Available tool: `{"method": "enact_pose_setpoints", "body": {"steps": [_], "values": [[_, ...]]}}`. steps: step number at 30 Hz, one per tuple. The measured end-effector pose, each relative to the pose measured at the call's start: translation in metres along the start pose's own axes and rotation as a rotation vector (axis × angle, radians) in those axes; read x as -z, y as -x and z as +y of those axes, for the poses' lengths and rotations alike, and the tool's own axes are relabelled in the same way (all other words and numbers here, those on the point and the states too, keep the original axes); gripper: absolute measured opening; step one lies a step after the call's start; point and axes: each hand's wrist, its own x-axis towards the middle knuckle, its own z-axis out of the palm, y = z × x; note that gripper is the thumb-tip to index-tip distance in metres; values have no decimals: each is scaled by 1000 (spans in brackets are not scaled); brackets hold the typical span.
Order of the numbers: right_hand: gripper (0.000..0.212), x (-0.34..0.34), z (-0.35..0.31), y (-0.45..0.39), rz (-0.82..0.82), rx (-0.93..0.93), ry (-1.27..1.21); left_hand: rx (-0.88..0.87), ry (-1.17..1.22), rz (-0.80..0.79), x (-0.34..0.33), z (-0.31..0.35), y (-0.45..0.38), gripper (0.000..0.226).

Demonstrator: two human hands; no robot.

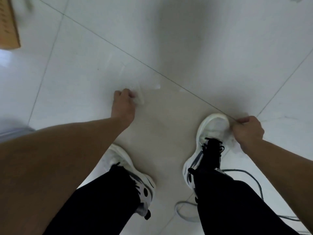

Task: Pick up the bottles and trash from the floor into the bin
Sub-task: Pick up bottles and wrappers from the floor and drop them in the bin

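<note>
My left hand is closed around a crumpled edge of thin clear plastic, low over the white tiled floor. My right hand is a fist pinching another clear plastic edge just beside the toe of my right shoe. Between the two hands the floor looks faintly beige, as if seen through a stretched see-through bag. Motion blur hides its exact outline. No bottle and no bin show in this view.
A brown cardboard box sits at the far left top. A grey cable loops on the floor behind my right foot. My left shoe stands below the left hand. A bluish blurred object lies at the left edge.
</note>
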Motion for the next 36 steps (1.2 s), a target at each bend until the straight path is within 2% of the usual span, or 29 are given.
{"method": "enact_pose_setpoints", "body": {"steps": [3,6,8,12,15,17,21,26,27,30,32,34,36], "values": [[28,15,-13,9,90,77,13,49,77,30,11,3,8,12],[31,32,-39,33,119,157,0,50,114,110,35,18,21,20],[40,44,-61,55,82,201,13,78,168,137,58,30,33,22],[59,68,-111,105,-29,339,28,255,228,184,113,48,62,22],[71,87,-145,143,-145,322,12,299,258,188,152,64,88,32],[67,104,-165,171,-203,274,-11,273,260,171,177,73,106,39],[34,145,-202,224,-201,267,-23,202,247,200,225,92,135,34],[34,191,-238,289,-230,346,33,270,344,263,279,115,174,31],[36,201,-243,300,-251,360,52,279,355,276,289,119,183,32],[72,229,-254,332,-362,387,188,307,376,318,325,131,212,38],[85,246,-261,353,-418,430,275,337,396,356,348,135,234,40],[75,261,-268,374,-473,484,342,362,415,394,372,136,257,41],[50,274,-277,402,-488,578,410,389,432,435,394,133,282,42]]}}
